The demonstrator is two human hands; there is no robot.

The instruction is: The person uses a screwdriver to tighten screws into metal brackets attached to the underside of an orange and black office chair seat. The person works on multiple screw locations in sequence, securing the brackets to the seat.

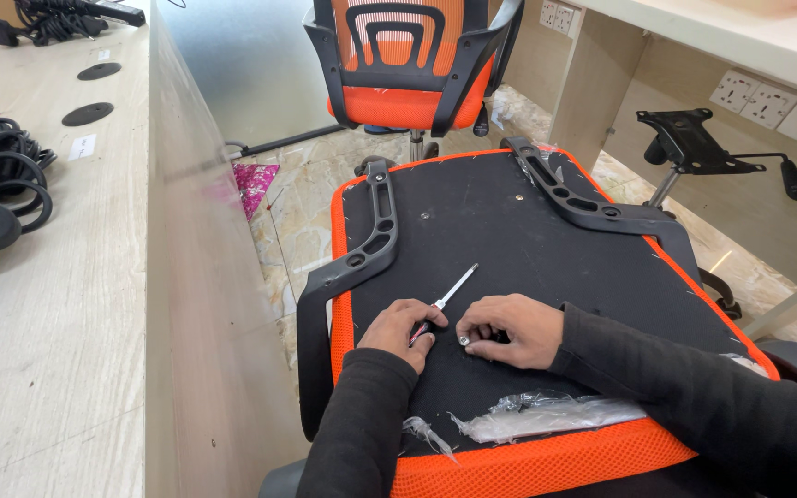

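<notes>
An upturned orange chair seat [528, 461] with a black underside lies in front of me. Two black armrests are on it, one on the left [375, 244] and one at the upper right [583, 203]. My left hand [403, 332] rests on the seat bottom and grips the handle of a screwdriver [449, 293], whose metal shaft points up and to the right. My right hand [509, 330] sits just right of it, fingers pinching a small silver bolt [464, 340] against the black surface.
Crumpled clear plastic wrap [537, 415] lies near the seat's front edge. An assembled orange and black chair [412, 65] stands behind. A black chair mechanism on a post [694, 143] is at the right. A wooden desk [66, 304] with black cables runs along the left.
</notes>
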